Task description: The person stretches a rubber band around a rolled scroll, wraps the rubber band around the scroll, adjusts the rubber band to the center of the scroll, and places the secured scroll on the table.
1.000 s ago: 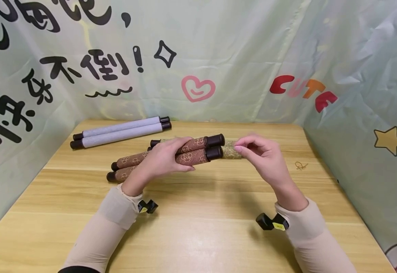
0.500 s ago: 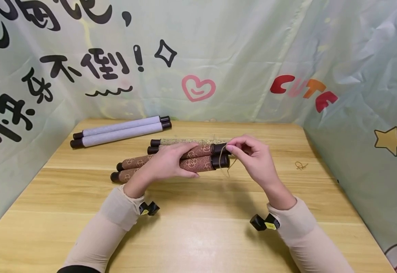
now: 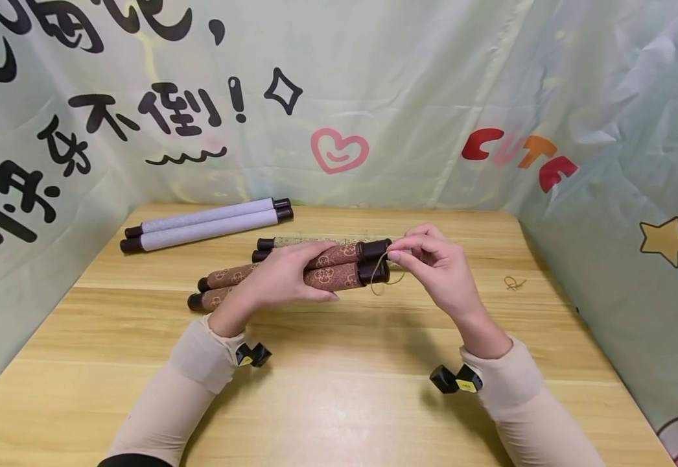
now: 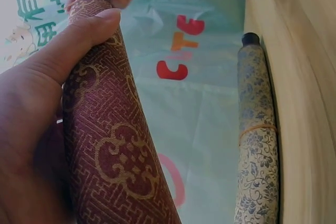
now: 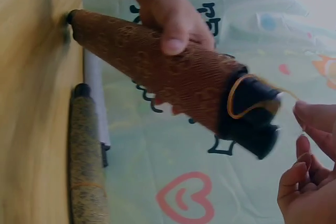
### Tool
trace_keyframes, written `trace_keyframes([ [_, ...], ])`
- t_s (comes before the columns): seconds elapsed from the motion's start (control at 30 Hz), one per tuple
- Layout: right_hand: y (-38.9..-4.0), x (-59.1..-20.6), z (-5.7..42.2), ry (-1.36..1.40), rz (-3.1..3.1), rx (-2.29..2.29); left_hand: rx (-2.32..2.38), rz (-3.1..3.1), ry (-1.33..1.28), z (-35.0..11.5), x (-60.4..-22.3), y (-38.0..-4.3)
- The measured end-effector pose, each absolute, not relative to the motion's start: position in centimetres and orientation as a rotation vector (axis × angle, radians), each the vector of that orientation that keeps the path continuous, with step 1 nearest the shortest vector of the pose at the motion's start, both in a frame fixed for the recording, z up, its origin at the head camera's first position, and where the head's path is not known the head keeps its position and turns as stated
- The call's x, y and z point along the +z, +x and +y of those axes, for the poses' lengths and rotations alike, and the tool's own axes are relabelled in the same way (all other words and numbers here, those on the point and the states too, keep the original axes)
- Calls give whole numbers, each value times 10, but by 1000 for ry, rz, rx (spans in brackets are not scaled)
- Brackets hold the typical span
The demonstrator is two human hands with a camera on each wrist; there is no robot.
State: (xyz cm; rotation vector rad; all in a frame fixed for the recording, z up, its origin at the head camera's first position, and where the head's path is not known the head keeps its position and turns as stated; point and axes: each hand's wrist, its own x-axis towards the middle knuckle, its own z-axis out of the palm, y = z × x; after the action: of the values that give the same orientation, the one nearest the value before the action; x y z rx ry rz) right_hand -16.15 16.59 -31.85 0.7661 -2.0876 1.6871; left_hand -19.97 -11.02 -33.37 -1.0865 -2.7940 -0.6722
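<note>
My left hand [image 3: 275, 275] grips a pair of brown scrolls [image 3: 332, 279] with a gold flower pattern, lying side by side, their right ends raised. Dark round knobs [image 3: 374, 271] cap those ends. Between thumb and fingertips my right hand [image 3: 437, 267] pinches a thin tan rubber band [image 5: 229, 103]. The band loops over the knobs in the right wrist view, stretched toward my fingers. Behind the brown pair lie yellow-gold patterned scrolls [image 3: 310, 242], partly hidden by my hands. In the left wrist view, another band [image 4: 258, 128] circles a patterned scroll there.
Two pale lilac scrolls [image 3: 210, 231] with dark ends lie together at the back left of the wooden table [image 3: 339, 389]. A loose tan band [image 3: 513, 283] lies on the right side. Printed cloth [image 3: 409, 97] hangs around the back and sides.
My right hand has moved left to the scrolls' knobs, and the rubber band now shows looped over them. The brown scrolls shifted slightly right and down, uncovering more of the yellow-gold scrolls.
</note>
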Motion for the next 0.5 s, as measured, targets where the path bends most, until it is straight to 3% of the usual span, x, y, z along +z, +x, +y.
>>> trace_keyframes([
  [0.5, -150, -304, 174, 973, -2172, 1571, -620, -2846, -1066, -110, -339, -207],
])
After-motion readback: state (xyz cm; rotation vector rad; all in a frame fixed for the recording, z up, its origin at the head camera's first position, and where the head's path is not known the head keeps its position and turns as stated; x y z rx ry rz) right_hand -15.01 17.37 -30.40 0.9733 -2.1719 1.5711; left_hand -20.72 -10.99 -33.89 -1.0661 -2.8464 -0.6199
